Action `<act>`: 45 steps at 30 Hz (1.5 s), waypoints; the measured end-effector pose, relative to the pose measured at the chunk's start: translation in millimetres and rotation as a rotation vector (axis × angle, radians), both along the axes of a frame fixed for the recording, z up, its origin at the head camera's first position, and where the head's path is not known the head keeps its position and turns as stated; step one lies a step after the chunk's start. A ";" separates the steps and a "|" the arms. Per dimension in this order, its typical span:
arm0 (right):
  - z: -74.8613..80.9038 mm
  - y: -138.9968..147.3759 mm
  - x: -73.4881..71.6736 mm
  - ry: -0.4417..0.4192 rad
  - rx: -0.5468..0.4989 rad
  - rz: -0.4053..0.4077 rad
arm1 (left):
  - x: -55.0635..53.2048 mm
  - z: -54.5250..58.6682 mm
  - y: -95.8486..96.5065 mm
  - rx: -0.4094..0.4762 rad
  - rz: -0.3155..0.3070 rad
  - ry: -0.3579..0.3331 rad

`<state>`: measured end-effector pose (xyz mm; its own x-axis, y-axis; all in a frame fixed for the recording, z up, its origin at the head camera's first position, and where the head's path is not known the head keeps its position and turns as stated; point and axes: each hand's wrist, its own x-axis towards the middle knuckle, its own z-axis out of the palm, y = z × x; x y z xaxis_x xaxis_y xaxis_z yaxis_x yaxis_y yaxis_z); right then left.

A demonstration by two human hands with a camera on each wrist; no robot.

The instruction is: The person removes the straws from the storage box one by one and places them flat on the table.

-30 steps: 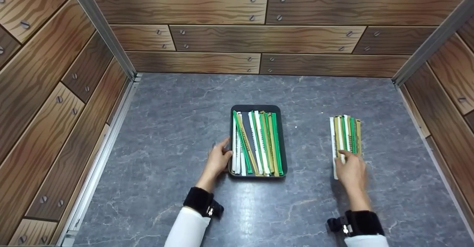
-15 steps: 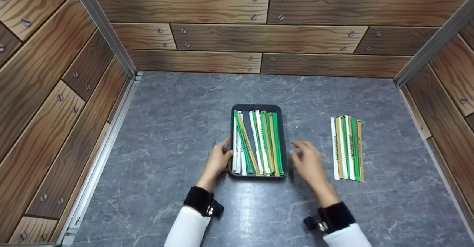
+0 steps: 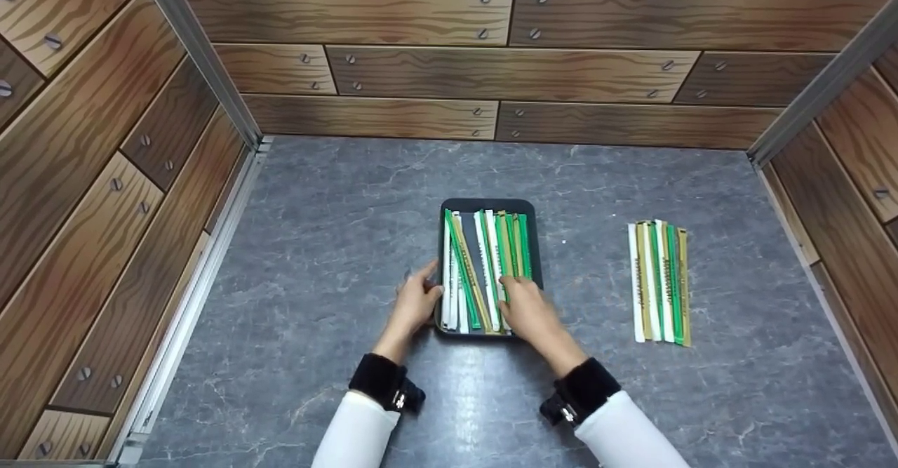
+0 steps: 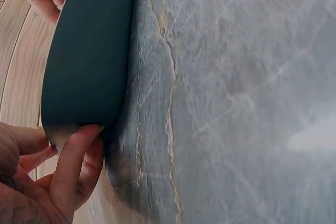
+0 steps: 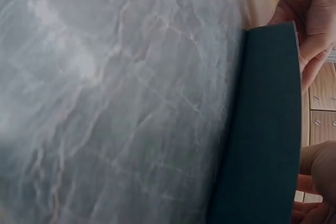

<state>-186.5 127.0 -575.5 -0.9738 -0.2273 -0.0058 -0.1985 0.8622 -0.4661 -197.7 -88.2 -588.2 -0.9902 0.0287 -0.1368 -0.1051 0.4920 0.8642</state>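
Note:
A black tray (image 3: 539,257) stands mid-table in the head view. White, green and gold stick packets (image 3: 491,243) lie in it, mostly lengthwise; a few slant at the left. My left hand (image 3: 415,303) holds the tray's left side near the front corner; in the left wrist view its thumb and fingers pinch the wall. My right hand (image 3: 531,311) is over the tray's right front part, its thumb and index tips apart among the packets. It covers the lower ends of several packets. In the right wrist view the tray wall (image 5: 262,124) hides its fingertips.
To the right lies a side-by-side row of white, gold and green stick packets (image 3: 659,282) on the grey marbled table (image 3: 337,208). Wood-patterned walls (image 3: 421,71) with metal corner strips close off the back and both sides.
My right hand has left the row of packets at the right and moved leftwards to the tray, over the packets there. The left hand has stayed at the tray's side.

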 end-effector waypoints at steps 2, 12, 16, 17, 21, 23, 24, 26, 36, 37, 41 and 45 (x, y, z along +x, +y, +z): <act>-0.8 -1.3 -1.0 -0.012 0.015 -0.004 | 0.1 0.9 -0.1 -0.001 -0.003 -0.006; -2.1 -1.7 -6.2 -0.062 0.012 -0.026 | -0.1 1.0 -0.8 0.014 -0.013 -0.025; -1.2 1.2 -6.2 -0.058 -0.024 -0.022 | 0.6 0.9 -1.0 0.023 -0.014 -0.023; -1.0 2.1 -5.9 -0.057 -0.035 -0.023 | 0.9 0.8 -1.1 0.029 -0.012 -0.026; 1.1 4.9 -4.0 -0.033 -0.073 -0.031 | 1.8 0.7 -1.4 0.052 -0.011 -0.028; 4.1 5.6 -3.3 -0.026 -0.084 -0.040 | 1.5 0.6 -1.6 0.052 -0.006 -0.027; 6.0 5.7 -3.2 -0.021 -0.084 -0.046 | 1.3 0.6 -1.6 0.051 -0.005 -0.026; 10.6 6.2 -3.0 -0.023 -0.089 -0.065 | 0.9 0.9 -1.5 0.054 -0.003 -0.029; 26.4 18.8 1.3 0.023 -0.092 -0.109 | 0.2 0.8 -0.4 0.051 -0.005 -0.032; 27.4 21.0 1.8 0.031 -0.095 -0.112 | 0.2 0.8 -0.2 0.047 -0.004 -0.033; 30.9 29.8 3.8 0.082 -0.116 -0.117 | 0.4 0.9 0.3 0.043 -0.004 -0.039; 34.8 39.8 5.0 0.090 -0.154 -0.130 | 0.8 0.9 0.5 0.043 -0.004 -0.037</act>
